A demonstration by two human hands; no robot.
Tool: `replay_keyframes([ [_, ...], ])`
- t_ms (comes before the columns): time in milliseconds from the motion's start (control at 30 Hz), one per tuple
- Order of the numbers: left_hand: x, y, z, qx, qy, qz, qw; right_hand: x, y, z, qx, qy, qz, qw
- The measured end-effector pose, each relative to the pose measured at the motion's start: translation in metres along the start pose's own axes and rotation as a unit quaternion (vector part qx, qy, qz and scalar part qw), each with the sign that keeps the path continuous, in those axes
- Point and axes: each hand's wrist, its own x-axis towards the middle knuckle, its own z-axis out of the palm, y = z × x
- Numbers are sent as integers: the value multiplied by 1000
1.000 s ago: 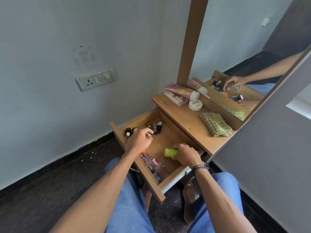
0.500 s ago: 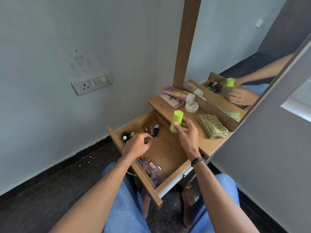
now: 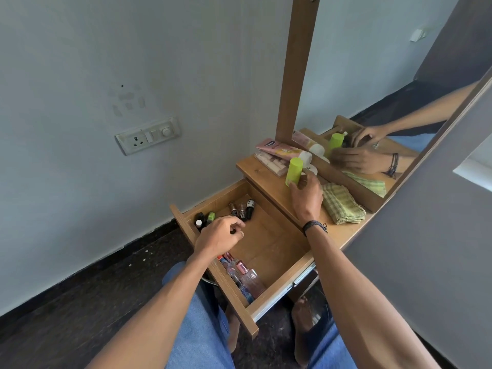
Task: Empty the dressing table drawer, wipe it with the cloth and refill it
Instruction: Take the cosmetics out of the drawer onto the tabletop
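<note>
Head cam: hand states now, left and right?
Left hand: fingers curled inside the drawer; cannot tell whether it holds anything.
Right hand: closed, holding the green bottle upright.

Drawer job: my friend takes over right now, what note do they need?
Right hand holds the green bottle upright above the tabletop, near the pink tube.
Left hand is in the drawer, fingers curled by the small bottles; whether it grips anything is unclear.
Perfume bottles lie in the drawer's near corner.
Cloth lies folded on the tabletop.
Left to do: finish emptying, wipe, refill.
</note>
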Motion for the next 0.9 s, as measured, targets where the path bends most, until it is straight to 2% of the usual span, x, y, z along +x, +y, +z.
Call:
replay_keyframes([
  [133,0,1,0,-3,4,-2,1000,4,0,2,4,28,11,1000],
  [433,-1,0,0,-8,5,0,1000,12,8,9,-56,4,-8,998],
  [733,-4,1,-1,-13,3,1,1000,4,9,6,-44,19,-32,998],
  [833,-4,1,-2,-8,-4,2,1000,-6,2,4,-44,25,-82,995],
  [900,-4,2,-3,-3,-5,1,1000,-28,0,4,-61,14,-154,986],
])
